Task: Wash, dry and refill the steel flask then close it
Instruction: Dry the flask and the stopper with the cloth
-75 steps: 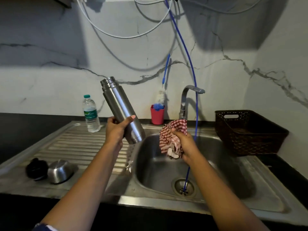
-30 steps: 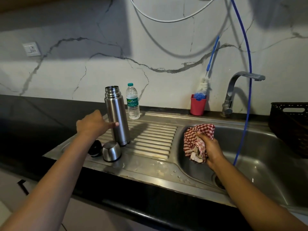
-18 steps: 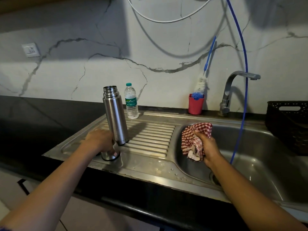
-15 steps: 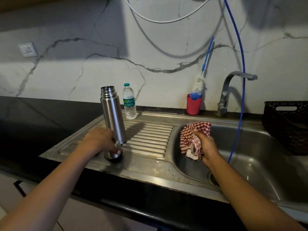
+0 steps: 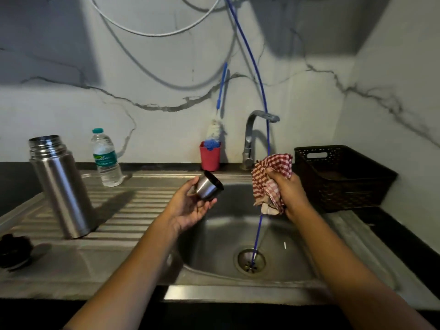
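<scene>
Evidently the step in hand is drying the cup cap [image 5: 207,189] of the steel flask [image 5: 59,186], which stands upright and uncapped on the drainboard [image 5: 133,210], well left of the left hand [image 5: 188,208]. It would be best to push the red-checked cloth [image 5: 271,182] right into the cap's mouth and twist, then wipe the rim. The left hand cradles the cap in curled fingers, with its mouth facing the right hand [image 5: 289,194]. That hand is clenched on the cloth just beside it.

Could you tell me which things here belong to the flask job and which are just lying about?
Job: steel flask, cup lid in left hand, checked cloth in right hand, black stopper, water bottle.
Lying about: red cup, brush, black basket.
</scene>
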`<state>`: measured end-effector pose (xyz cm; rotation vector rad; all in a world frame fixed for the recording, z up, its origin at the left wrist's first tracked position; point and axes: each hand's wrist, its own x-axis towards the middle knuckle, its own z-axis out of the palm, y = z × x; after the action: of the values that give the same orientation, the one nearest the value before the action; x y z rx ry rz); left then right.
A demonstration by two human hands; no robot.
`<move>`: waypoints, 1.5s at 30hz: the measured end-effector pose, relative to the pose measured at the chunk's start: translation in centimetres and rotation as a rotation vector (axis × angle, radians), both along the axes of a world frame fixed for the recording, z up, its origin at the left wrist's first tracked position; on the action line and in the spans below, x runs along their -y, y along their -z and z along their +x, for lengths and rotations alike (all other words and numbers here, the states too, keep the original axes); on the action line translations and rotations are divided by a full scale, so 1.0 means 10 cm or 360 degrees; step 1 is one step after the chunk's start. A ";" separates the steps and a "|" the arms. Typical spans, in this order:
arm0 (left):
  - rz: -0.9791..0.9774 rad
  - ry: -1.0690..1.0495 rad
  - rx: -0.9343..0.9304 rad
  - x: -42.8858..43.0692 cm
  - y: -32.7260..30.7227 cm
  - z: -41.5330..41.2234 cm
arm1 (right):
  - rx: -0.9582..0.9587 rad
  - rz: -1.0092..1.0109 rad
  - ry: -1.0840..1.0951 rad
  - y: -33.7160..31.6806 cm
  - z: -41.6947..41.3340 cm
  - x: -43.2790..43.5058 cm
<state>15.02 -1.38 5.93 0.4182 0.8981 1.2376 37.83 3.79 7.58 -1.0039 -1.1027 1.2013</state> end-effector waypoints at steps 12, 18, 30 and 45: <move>0.0256 0.0045 -0.0987 -0.31 0.33 0.17 | 0.0623 0.0177 -0.0096 0.30 0.27 -0.08; 0.0366 0.0260 -0.0184 -0.29 0.35 0.08 | 0.1434 0.0892 -0.0337 0.23 -0.01 0.26; 0.0795 0.0414 -0.0366 -0.21 0.36 0.13 | 0.2197 0.1581 -0.0127 0.39 -0.38 0.37; 0.0932 0.0234 -0.0685 -0.19 0.33 0.25 | 0.2036 0.1388 -0.0371 0.26 -0.27 0.38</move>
<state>17.51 0.49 2.61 1.2324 0.8289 1.2844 35.12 0.02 4.95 -0.8816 -2.4819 -0.0219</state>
